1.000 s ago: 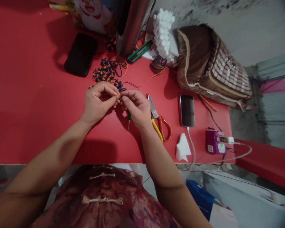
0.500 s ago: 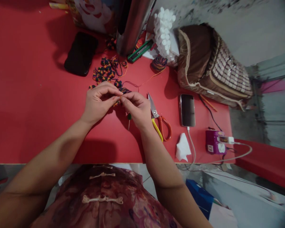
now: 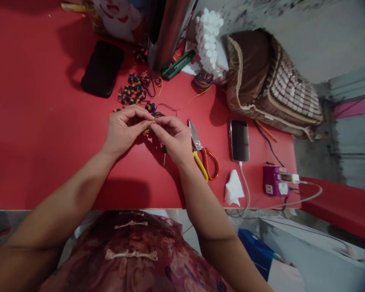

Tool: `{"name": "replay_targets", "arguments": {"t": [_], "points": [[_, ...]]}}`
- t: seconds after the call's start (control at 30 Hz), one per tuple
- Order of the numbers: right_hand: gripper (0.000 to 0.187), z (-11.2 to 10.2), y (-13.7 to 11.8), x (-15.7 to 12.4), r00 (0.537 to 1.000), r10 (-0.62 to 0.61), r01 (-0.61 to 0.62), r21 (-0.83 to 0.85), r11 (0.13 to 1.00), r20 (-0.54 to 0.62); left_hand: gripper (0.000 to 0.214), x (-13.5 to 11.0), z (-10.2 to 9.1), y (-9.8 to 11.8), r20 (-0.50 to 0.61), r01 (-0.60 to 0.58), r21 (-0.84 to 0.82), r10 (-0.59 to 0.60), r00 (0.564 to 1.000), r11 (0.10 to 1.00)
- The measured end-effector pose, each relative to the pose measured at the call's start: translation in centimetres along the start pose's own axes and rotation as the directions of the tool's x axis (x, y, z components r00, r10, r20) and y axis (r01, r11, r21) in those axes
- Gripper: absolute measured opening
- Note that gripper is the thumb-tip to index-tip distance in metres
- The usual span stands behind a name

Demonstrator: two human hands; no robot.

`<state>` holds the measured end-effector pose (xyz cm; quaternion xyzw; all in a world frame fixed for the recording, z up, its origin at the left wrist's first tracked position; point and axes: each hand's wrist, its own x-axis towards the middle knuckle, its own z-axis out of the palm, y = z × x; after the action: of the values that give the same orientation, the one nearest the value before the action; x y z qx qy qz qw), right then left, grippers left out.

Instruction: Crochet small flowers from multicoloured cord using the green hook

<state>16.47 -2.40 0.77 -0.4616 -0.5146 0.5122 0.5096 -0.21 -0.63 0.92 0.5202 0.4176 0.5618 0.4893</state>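
Observation:
My left hand (image 3: 123, 129) and my right hand (image 3: 174, 138) meet fingertip to fingertip above the red table. Both are closed in a pinch on multicoloured yarn (image 3: 146, 132), its orange and dark strands mostly hidden under the fingers. Just beyond my hands lies a cluster of small knotted yarn pieces (image 3: 134, 91) in dark blue, orange and yellow. A thread runs from there to a small yarn ball (image 3: 202, 80). Scissors (image 3: 197, 142) with red and yellow handles rest to the right of my right hand. Partly beneath that hand is a thin metal tool with a green handle (image 3: 164, 150).
A black phone-like object (image 3: 102, 69) lies at the left. Behind stand a metal cylinder (image 3: 167, 40), a green cutter (image 3: 179, 65) and a brown bag (image 3: 270, 77). At the right are a charging phone (image 3: 239, 140), a crumpled tissue (image 3: 234, 188) and a purple power block (image 3: 272, 181).
Both hands have shifted very slightly left, still pinched together on the yarn. The whole view has moved a little too; the things on the table lie as before.

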Motion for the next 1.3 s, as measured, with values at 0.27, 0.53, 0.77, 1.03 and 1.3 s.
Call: {"name": "replay_targets", "arguments": {"t": [0.27,0.53,0.77,1.03,1.3], "points": [[0.027,-0.2,-0.3,-0.1,0.997,-0.057,0.053,-0.065,0.996,-0.050,0.014,0.1,0.0,0.5,-0.008,0.082,-0.028,-0.082,0.997,0.996],[0.013,-0.4,-0.2,0.3,0.987,-0.031,0.031,-0.001,1.000,-0.161,0.006,0.1,0.0,0.4,0.007,0.112,-0.122,-0.112,0.994,0.986],[0.013,-0.5,0.0,0.5,0.978,-0.039,0.043,0.014,0.999,-0.206,0.004,0.1,-0.2,0.1,-0.008,0.144,-0.181,-0.148,0.989,0.973],[0.012,-0.6,0.3,0.6,0.971,-0.034,0.043,0.033,0.999,-0.236,0.004,0.6,-0.3,-0.1,-0.081,0.173,-0.242,-0.197,0.977,0.955],[0.008,-1.0,0.8,0.7,0.963,-0.108,0.098,-0.051,0.994,-0.249,0.012,0.7,-0.1,0.3,-0.036,0.256,-0.385,-0.292,0.956,0.887]]}}
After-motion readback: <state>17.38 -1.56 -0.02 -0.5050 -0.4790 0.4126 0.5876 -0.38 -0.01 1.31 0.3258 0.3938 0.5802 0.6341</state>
